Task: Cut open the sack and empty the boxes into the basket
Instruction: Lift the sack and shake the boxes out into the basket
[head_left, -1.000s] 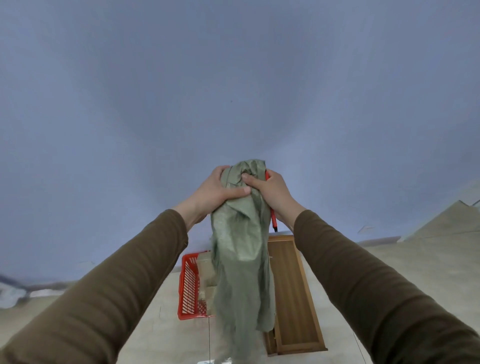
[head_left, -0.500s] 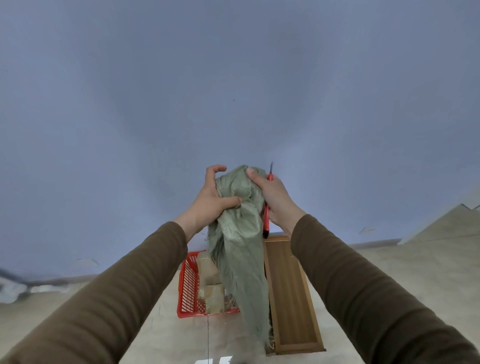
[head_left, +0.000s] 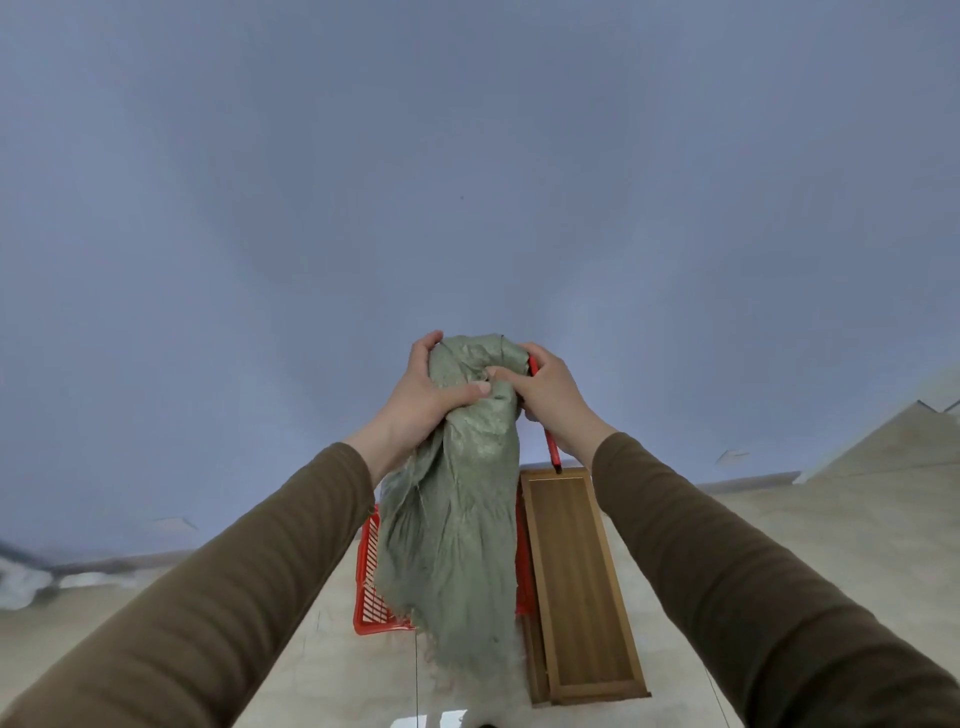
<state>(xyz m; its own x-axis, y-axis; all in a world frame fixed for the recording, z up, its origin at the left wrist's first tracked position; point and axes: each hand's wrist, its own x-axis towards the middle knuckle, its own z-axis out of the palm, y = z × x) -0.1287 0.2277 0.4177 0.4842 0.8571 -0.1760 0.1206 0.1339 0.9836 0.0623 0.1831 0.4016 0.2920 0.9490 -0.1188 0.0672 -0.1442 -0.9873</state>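
Note:
A limp grey-green woven sack (head_left: 457, 519) hangs down from both my hands, held up in front of me. My left hand (head_left: 421, 400) grips its bunched top from the left. My right hand (head_left: 550, 400) grips the top from the right and also holds a red cutter (head_left: 548, 441), whose handle points down below the hand. Under the sack stands a red plastic basket (head_left: 370, 582) on the floor, mostly hidden by the sack. The boxes inside it are hidden.
A long wooden panel (head_left: 576, 571) lies on the tiled floor (head_left: 779, 530) just right of the basket. A blue-grey wall (head_left: 467, 182) fills the upper view. A step or ledge (head_left: 883, 447) rises at the far right.
The sack has spread wider and now covers the basket's inside, where boxes showed half a second ago. The cutter has swung from pointing up to pointing down. Both hands have regripped the sack's top.

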